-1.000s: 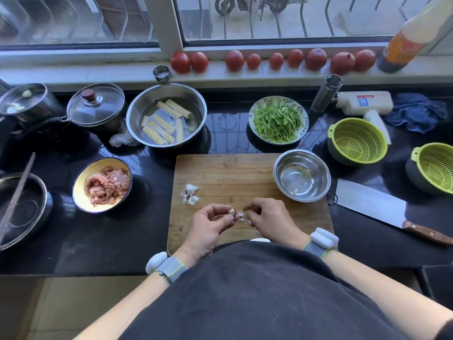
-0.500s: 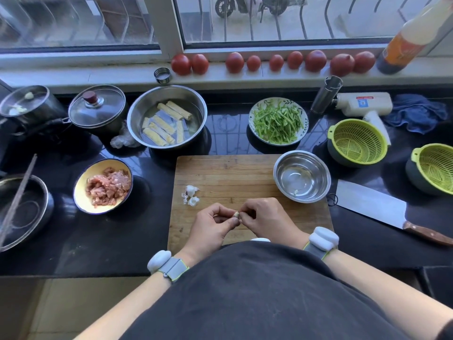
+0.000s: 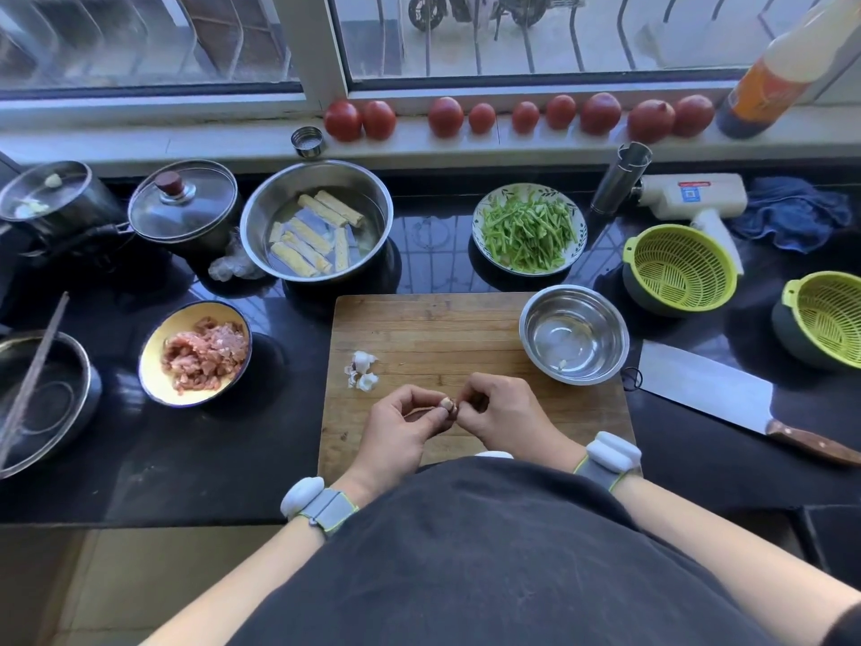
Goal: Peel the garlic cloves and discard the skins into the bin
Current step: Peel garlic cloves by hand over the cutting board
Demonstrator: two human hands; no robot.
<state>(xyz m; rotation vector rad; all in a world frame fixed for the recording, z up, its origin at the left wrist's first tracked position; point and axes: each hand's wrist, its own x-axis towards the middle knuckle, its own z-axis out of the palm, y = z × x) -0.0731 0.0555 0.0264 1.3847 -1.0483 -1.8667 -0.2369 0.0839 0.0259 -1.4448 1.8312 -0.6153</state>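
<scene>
Left hand (image 3: 404, 424) pinches garlic clove (image 3: 447, 405) at fingertips; right hand (image 3: 501, 412) curled tight against it, fingertips nipping clove's right side. Both over near edge of cutting board (image 3: 433, 328). Loose skins (image 3: 362, 370) piled on board, just left of hands. Steel bowl (image 3: 574, 334) on board's right corner, pale scrap inside. Cleaver (image 3: 703, 387) flat on counter right of board. Yellow bowl of minced meat (image 3: 198, 352) left of board. Bin not in sight.

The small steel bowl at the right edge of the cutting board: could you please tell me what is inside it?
The small steel bowl holds one small pale piece, likely a peeled garlic clove, near its front wall. The rest of its inside is bare, shiny metal. Nothing covers it.
</scene>
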